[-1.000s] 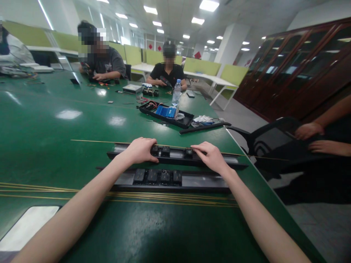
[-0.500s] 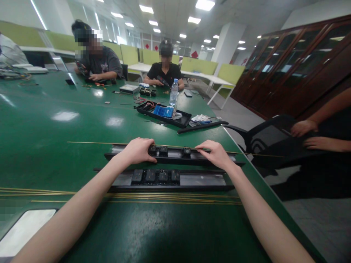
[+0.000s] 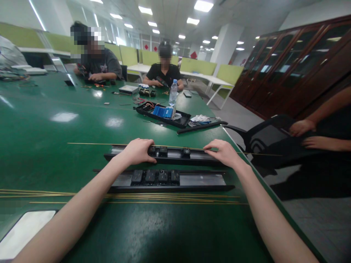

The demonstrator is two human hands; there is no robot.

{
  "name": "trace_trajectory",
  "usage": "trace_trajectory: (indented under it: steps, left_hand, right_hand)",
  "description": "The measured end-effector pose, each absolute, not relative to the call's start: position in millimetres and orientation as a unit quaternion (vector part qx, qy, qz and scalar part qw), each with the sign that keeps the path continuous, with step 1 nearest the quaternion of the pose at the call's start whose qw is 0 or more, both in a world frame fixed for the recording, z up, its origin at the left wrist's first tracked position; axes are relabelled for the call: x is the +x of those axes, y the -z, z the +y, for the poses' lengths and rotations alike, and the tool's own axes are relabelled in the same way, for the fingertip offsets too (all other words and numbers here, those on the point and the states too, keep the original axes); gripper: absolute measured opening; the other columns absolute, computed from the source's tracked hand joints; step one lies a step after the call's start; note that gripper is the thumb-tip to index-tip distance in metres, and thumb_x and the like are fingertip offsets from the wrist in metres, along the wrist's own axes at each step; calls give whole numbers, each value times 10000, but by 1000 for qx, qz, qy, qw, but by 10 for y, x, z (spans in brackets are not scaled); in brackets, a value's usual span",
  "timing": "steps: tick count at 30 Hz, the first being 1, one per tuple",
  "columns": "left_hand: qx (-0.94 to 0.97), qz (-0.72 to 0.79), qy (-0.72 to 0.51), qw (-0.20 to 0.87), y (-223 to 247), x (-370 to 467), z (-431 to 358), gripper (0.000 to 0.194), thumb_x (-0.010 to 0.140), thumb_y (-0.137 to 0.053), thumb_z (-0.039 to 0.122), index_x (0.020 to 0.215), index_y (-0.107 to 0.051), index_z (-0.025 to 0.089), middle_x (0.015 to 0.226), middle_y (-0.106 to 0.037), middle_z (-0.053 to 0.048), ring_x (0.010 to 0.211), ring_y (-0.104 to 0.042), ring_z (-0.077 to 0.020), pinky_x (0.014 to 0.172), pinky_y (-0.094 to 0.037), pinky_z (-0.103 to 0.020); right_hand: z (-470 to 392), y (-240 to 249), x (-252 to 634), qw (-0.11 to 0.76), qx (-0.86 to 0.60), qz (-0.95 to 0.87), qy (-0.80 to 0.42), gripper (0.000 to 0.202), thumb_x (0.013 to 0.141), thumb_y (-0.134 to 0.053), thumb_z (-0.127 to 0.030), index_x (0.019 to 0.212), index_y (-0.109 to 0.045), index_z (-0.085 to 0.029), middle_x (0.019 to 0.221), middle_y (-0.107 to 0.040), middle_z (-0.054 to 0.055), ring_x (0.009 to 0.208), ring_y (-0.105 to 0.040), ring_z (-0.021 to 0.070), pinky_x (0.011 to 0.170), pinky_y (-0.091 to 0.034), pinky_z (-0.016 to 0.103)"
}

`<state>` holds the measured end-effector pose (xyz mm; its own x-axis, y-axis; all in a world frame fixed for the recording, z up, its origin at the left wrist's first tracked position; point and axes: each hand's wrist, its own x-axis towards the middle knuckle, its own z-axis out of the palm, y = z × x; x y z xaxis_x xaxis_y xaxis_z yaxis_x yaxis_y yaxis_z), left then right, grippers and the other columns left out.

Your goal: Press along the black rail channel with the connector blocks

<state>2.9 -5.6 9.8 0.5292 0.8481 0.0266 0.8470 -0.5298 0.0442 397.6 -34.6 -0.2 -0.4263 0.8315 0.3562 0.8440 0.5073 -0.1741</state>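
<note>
My left hand (image 3: 139,151) grips the farther of two long black channel bars (image 3: 175,161), thumb on its near wall and fingers over the far side. Along that bar's far edge lies a thin gold-coloured rod (image 3: 90,144), sticking out past both ends. The closed fingertips of my right hand (image 3: 222,152) pinch the rod near the bar's right part. Small black blocks (image 3: 185,152) sit inside this bar, partly hidden by my left hand. Just nearer to me is the second bar (image 3: 203,188), holding several black blocks (image 3: 149,176) in its middle.
Several loose gold rods (image 3: 164,197) lie in front of the bars. A white-screened device (image 3: 27,232) is at lower left. Beyond stand a black tray (image 3: 181,122) and a water bottle (image 3: 173,93). Two people work across the green table (image 3: 90,124); another person's hands (image 3: 304,128) rest by a chair at right.
My right hand has slid a little to the right along the rod, its fingers still pinched. My left hand stays on the bar.
</note>
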Motion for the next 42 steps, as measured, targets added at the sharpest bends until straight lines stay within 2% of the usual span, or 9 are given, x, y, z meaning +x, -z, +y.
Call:
trace_trajectory:
  steps: [16, 26, 42]
  left_hand:
    - [867, 497, -25, 33, -87, 17, -44, 686, 663, -708, 693, 1172, -634, 239, 1141, -740, -108, 1032, -683, -341, 868, -498, -390]
    - [872, 489, -21, 25, -68, 8, -21, 697, 672, -698, 701, 1171, -629, 219, 1126, -742, -122, 1006, -691, -348, 830, -507, -391]
    - [872, 488, -16, 19, -95, 19, -39, 700, 674, -702, 701, 1179, -629, 221, 1141, -741, -116, 1028, -689, -348, 851, -504, -388]
  right_hand:
    - [-413, -102, 4277, 172, -553, -815, 2, 130, 835, -671, -296, 874, -790, -259, 896, -734, 46, 826, -666, 205, 789, -517, 339]
    - [-412, -115, 4426, 155, -571, -806, -17, 117, 807, -676, -291, 836, -785, -259, 823, -755, 9, 752, -666, 185, 727, -494, 310]
    - [-431, -124, 4692, 128, -633, -763, -19, 169, 796, -677, -377, 820, -800, -264, 715, -729, 3, 651, -629, 166, 613, -443, 282]
